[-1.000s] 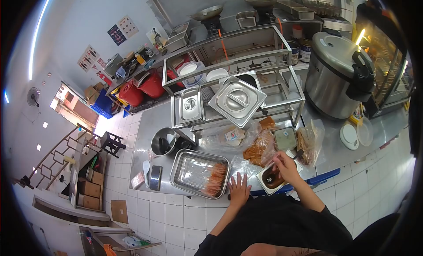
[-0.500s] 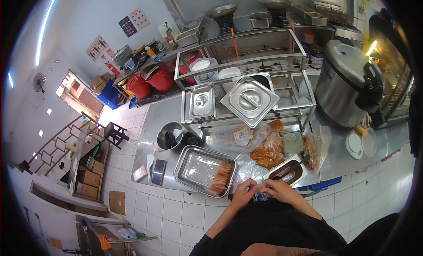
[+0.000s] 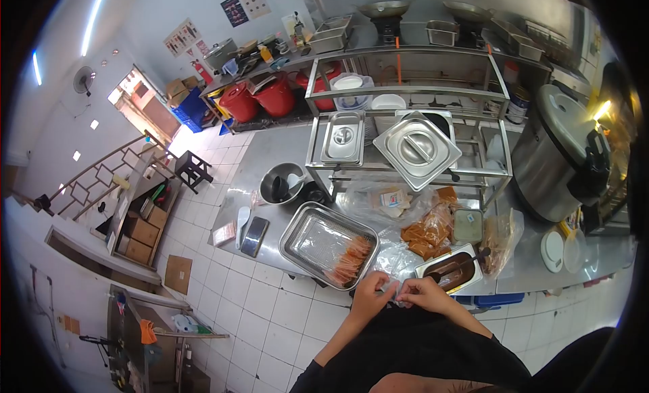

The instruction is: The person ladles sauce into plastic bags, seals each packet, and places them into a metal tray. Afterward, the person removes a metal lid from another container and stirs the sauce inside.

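Observation:
At the table's near edge, my left hand (image 3: 370, 294) and my right hand (image 3: 424, 295) face each other, fingers pinched on a small clear plastic bag (image 3: 394, 289). Just beyond my left hand is a metal tray (image 3: 289, 232). Filled small packets (image 3: 351, 261) with orange-brown contents lie in a row along its right side. Beside my right hand stands a rectangular metal container of dark brown sauce (image 3: 449, 279), with a dark-handled utensil (image 3: 471, 259) resting in it. More clear plastic (image 3: 395, 256) lies flat just past my hands.
Behind lie large bags of orange-brown food (image 3: 429, 230) and a lidded square tub (image 3: 468, 225). A metal rack (image 3: 405, 168) carries lidded pans. A phone (image 3: 254, 236), white spoon (image 3: 241, 224) and metal bowl (image 3: 274, 173) sit left; a big cooker (image 3: 551, 156) stands right.
My hands have drawn slightly apart, and more of the clear plastic shows between them. The camera view has turned, shifting the room's background to the right. The tray and its packets look the same.

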Demonstrator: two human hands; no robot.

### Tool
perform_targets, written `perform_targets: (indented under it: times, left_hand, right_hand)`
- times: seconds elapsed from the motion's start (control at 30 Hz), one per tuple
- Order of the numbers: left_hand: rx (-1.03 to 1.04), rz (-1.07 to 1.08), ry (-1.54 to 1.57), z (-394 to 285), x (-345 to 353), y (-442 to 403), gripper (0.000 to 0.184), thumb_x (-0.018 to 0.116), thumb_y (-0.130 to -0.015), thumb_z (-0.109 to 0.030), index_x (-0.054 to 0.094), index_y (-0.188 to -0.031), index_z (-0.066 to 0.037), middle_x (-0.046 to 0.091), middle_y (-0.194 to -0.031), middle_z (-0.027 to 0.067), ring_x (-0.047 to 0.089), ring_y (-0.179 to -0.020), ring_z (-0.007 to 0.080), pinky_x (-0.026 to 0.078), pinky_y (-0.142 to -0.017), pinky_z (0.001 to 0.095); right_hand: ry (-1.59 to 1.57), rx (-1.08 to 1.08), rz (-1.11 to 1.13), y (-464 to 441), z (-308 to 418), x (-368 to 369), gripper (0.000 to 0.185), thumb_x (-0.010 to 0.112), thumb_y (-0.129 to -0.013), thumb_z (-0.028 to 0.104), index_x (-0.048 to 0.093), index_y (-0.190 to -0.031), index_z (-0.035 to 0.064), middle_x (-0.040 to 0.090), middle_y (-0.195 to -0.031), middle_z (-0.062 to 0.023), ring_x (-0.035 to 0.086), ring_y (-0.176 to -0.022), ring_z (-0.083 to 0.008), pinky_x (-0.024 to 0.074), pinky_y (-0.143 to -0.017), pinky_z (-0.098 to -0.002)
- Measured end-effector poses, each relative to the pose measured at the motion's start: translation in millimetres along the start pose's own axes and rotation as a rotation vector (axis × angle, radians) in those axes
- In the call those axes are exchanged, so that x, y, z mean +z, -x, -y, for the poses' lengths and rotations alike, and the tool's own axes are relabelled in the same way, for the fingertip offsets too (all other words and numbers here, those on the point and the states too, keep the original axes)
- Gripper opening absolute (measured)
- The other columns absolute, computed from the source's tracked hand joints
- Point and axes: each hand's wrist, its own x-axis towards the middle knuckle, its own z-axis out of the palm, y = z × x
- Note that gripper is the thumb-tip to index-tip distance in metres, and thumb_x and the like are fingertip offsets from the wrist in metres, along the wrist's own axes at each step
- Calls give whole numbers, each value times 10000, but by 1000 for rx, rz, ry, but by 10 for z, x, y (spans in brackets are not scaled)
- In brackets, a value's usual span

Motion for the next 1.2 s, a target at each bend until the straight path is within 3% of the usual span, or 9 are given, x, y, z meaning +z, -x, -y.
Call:
perform_targets:
  times: [0.17, 0.37, 0.6, 0.7, 0.8, 0.87, 1.03, 1.13, 1.2]
  left_hand:
    - [60, 270, -230, 22, -32, 76, 225, 680, -837, -211, 586, -746, -28, 561, -678, 120, 572, -633, 273, 423, -555, 368]
    - [138, 184, -120, 24, -102, 133, 218, 662, -815, -190, 593, -687, -29, 549, -630, 123, 575, -632, 295, 439, -584, 393]
    - [287, -60, -545, 38, -148, 185, 148, 718, -708, -150, 624, -629, -68, 502, -591, 61, 545, -594, 275, 455, -596, 397]
    - [138, -62, -645, 15, -159, 182, 122, 701, -710, -130, 671, -812, -70, 573, -741, 102, 588, -736, 295, 484, -725, 416]
    - [224, -177, -509, -81, -156, 88, 448, 688, -735, -126, 594, -1165, -40, 583, -997, 158, 581, -948, 319, 442, -915, 449]
    - [313, 41, -332, -6, -131, 70, 706, 670, -762, -154, 371, -1387, -18, 518, -1199, 201, 511, -1120, 345, 264, -1120, 498]
    - [253, 244, -184, -214, 52, 42, 810, 691, -745, -141, 284, -1434, -10, 447, -1303, 195, 490, -1096, 370, 276, -1103, 500]
    - [208, 253, -89, -67, 208, 33, 817, 721, -756, -166, 295, -1440, -32, 474, -1108, 177, 465, -1061, 331, 361, -956, 426]
    - [249, 213, -4, -65, 223, 14, 816, 728, -736, -150, 313, -1432, -48, 475, -1063, 163, 476, -995, 322, 375, -905, 422]
  right_hand:
    - [-21, 86, -44, -48, 97, 45, 119, 625, -917, 102, 573, -874, 3, 638, -726, -46, 616, -638, -92, 523, -556, -235]
    - [-305, 126, 87, -116, 77, 46, 133, 574, -957, 115, 588, -885, 4, 635, -711, -40, 611, -596, -101, 512, -544, -234]
    - [515, -232, -395, -187, -24, 145, 158, 694, -820, 108, 583, -873, 9, 626, -653, -109, 620, -535, -191, 467, -507, -302]
    - [576, -282, -370, -245, 23, 118, 140, 668, -841, 115, 574, -891, 24, 630, -664, -154, 660, -604, -313, 490, -538, -355]
    - [362, -183, -290, -251, 182, 97, 130, 647, -853, 87, 565, -929, 22, 633, -681, -121, 656, -590, -258, 490, -551, -337]
    - [227, -175, -247, -258, 172, 57, 92, 625, -853, 61, 576, -916, 16, 628, -704, -109, 643, -614, -219, 482, -562, -316]
    - [169, -396, -123, -227, 88, -127, 81, 561, -842, -11, 630, -881, 7, 593, -779, -98, 566, -678, -130, 451, -605, -267]
    - [16, -164, -119, -134, 198, -134, 127, 578, -880, 90, 655, -865, -10, 563, -796, -79, 547, -777, -167, 426, -706, -281]
    - [389, -591, -332, -108, 195, -117, 159, 614, -811, 96, 686, -934, 26, 560, -808, -77, 512, -637, -208, 447, -659, -339]
